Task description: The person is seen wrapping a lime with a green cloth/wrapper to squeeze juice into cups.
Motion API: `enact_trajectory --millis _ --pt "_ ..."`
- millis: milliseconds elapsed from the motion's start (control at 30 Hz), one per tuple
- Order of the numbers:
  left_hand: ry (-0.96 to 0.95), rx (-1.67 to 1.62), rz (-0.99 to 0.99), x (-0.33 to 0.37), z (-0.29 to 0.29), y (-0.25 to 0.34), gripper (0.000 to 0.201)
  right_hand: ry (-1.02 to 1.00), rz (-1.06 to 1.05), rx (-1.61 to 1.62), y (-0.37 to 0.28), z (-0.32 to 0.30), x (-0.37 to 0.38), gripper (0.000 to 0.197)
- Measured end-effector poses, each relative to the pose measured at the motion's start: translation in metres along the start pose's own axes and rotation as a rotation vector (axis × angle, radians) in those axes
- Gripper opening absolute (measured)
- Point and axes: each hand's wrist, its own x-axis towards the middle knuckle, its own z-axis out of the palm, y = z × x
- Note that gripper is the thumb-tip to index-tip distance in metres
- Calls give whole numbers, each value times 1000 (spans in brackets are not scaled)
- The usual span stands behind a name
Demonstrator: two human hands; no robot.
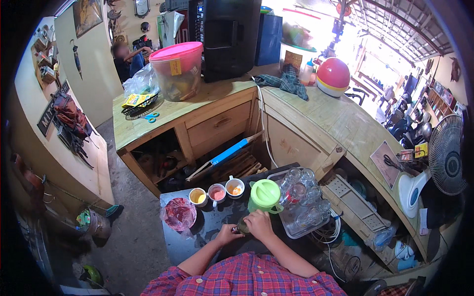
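On the dark low table (176, 246) in front of me, both hands work close together on a small dark green, rounded thing (243, 227) whose kind I cannot make out. My left hand (228, 235) is closed at its left side, by a brownish end. Over its right side curl the fingers of my right hand (258, 225). Just beyond stands a light green lidded pitcher (265, 194). Left of it are three white cups: one with yellow contents (198, 197), one with pink (217, 193), one with orange pieces (234, 187). A plastic-wrapped bowl with red contents (180, 214) sits farther left.
A clear tray (300, 231) of several glasses (308, 196) stands right of the pitcher. Wooden counters (217, 106) border the table at the back and right, with a pink-lidded bucket (177, 69), blue scissors (150, 117) and a fan (447, 155). A person (129, 60) sits in the background.
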Motion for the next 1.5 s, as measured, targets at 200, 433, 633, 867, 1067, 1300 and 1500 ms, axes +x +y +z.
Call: enact_trajectory --millis 200,433,633,867,1067,1300,1500 --pt "13 -10 18 1 2 -3 33 -63 46 23 5 -1 -2 13" --pt "51 -113 62 -1 4 -6 34 -160 102 -74 -1 -10 1 13" --pt "-3 -3 8 -2 -3 8 29 -79 81 -134 -2 -9 1 12" --pt "49 -79 49 -2 -1 7 38 -51 57 -52 -1 -7 1 12" --pt "57 -86 41 -1 1 4 39 -36 49 -8 0 -3 -1 11" --pt "-33 8 -15 -1 -5 10 31 -36 12 28 0 -3 0 11" --pt "63 -160 58 -1 4 0 35 -93 45 51 5 -1 -1 12"
